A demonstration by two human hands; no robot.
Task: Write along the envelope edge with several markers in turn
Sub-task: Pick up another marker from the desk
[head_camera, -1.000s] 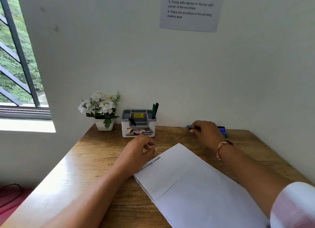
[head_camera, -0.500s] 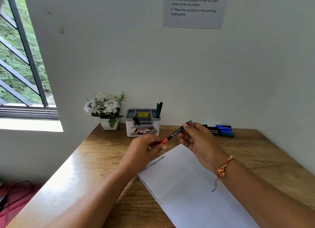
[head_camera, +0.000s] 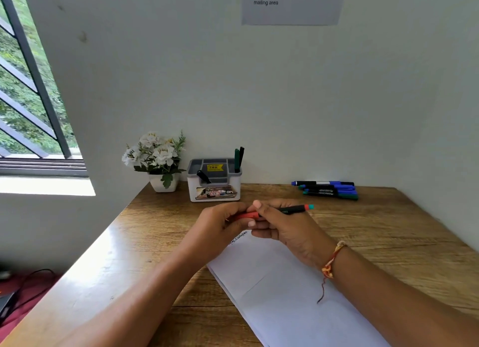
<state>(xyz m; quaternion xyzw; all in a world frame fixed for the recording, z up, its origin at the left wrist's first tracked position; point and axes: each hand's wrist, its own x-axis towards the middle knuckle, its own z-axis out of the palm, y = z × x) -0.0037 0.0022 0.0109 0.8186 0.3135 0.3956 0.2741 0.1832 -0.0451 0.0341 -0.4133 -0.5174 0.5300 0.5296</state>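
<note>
A large white envelope lies slanted on the wooden desk, with a line of handwriting along its far left edge. Above that edge both hands hold a red-capped marker level. My left hand grips the red cap end. My right hand pinches the black barrel, whose red and teal tail sticks out to the right. Several more markers lie side by side at the back right of the desk.
A white and grey pen holder with two dark pens stands at the back by the wall. A small pot of white flowers sits left of it. A window opens at the far left. A printed instruction sheet hangs on the wall.
My right hand picked the red-capped marker from the pile at the back right and brought it over the envelope. My left hand rose off the envelope and took hold of the cap.
</note>
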